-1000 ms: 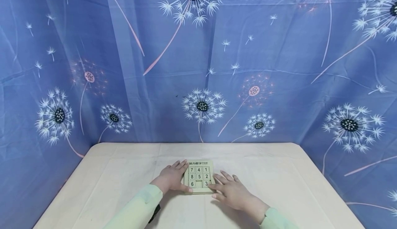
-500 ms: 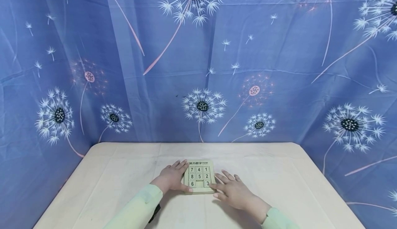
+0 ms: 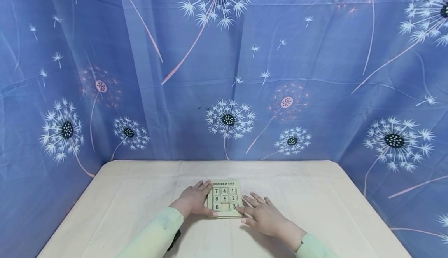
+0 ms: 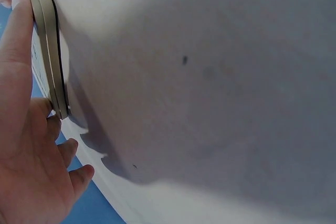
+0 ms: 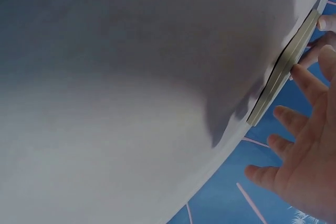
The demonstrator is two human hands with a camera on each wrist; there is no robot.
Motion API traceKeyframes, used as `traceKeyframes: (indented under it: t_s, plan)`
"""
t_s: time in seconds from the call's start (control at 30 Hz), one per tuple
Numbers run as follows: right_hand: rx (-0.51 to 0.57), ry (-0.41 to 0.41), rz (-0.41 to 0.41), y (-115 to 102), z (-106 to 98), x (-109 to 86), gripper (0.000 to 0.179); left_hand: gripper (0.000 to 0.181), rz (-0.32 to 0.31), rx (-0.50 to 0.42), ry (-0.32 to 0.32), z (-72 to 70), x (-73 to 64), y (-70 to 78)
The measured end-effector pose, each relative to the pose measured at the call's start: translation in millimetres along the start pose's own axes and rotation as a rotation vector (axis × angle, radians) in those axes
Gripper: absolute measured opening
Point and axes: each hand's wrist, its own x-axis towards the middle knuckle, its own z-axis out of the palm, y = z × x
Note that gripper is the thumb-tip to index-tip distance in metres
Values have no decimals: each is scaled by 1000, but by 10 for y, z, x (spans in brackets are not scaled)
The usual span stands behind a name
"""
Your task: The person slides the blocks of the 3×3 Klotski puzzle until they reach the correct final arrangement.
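Observation:
A pale number slide puzzle point(image 3: 225, 214) lies flat on the table, its upper tile rows reading 7 4 1 and 8 5 2. The bottom row has the 6 tile point(image 3: 217, 207) at left, a gap in the middle and the 3 tile point(image 3: 233, 206) at right. My left hand point(image 3: 194, 199) holds the board's left side, thumb at the near corner and fingers toward the far one. From the right, my right hand point(image 3: 264, 216) touches the 3 tile with its index finger, other fingers spread beyond the board's edge. The left wrist view shows the puzzle's layered edge point(image 4: 48, 40) beside my thumb.
A cream cloth covers the table point(image 3: 301, 184). Blue curtains point(image 3: 182, 133) with dandelion prints stand behind it and along both sides. A small black object point(image 3: 174, 241) shows under my left sleeve.
The 3 tile has slid slightly right, against the frame's side, with my right hand shifting the same way. Over the last half second almost nothing moves; my left hand stays put.

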Motion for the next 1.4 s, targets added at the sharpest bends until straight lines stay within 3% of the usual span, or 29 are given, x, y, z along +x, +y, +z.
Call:
traceKeyframes:
  t_s: [0.4,1.4]
  plan:
    - [-15,53,-52,2,-1,113,47,108,13,10,1,15,14,-12]
    - [-57,-37,-85,-231,57,360,51,107,12,4,8,15,15,-19]
